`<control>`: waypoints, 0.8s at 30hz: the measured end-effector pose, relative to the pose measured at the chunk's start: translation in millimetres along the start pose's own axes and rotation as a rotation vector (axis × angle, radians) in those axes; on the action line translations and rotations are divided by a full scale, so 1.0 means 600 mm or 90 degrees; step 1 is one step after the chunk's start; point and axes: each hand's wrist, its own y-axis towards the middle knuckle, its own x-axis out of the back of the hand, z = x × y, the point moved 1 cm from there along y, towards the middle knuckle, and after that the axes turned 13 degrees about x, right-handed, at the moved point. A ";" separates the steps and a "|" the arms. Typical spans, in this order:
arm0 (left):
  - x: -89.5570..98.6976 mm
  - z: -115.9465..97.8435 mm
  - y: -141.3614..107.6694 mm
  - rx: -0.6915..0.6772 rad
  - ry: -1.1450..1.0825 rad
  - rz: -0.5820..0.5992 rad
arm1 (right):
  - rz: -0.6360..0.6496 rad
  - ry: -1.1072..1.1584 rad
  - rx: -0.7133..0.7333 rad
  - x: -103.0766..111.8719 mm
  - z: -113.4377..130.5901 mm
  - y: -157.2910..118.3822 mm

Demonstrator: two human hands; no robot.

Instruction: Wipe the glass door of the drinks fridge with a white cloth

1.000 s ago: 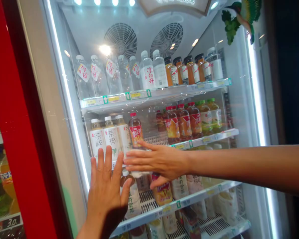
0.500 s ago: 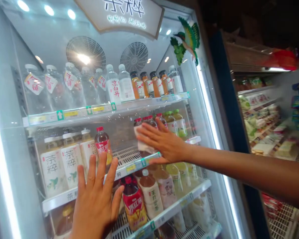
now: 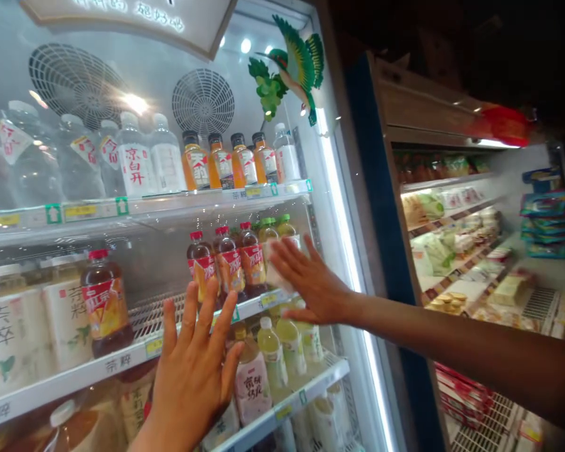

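My left hand [image 3: 193,358] is spread open with its palm toward the glass door, in front of the middle and lower shelves. It holds nothing. My right hand [image 3: 311,282] lies flat against the glass, its fingers slightly blurred. Under those fingers is a white cloth [image 3: 274,270], mostly covered, pressed to the pane in front of green-capped bottles [image 3: 286,225]. Behind the glass, red-capped iced tea bottles [image 3: 228,260] stand between my two hands. Another iced tea bottle [image 3: 105,301] stands to the left beside white-labelled tea bottles [image 3: 14,326].
Clear water bottles [image 3: 134,157] and orange drinks [image 3: 221,160] line the upper shelf. A bird sticker [image 3: 296,66] decorates the glass near the lit door edge [image 3: 343,201]. Farther right is an open chiller [image 3: 456,220] with packaged food.
The view has turned to the right. Both hands have shifted rightward across the glass; the right hand and cloth went from the red-capped bottles to the green-capped ones.
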 end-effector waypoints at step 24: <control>0.043 0.070 -0.024 0.019 0.043 0.028 | 0.022 0.039 0.012 0.006 0.005 0.066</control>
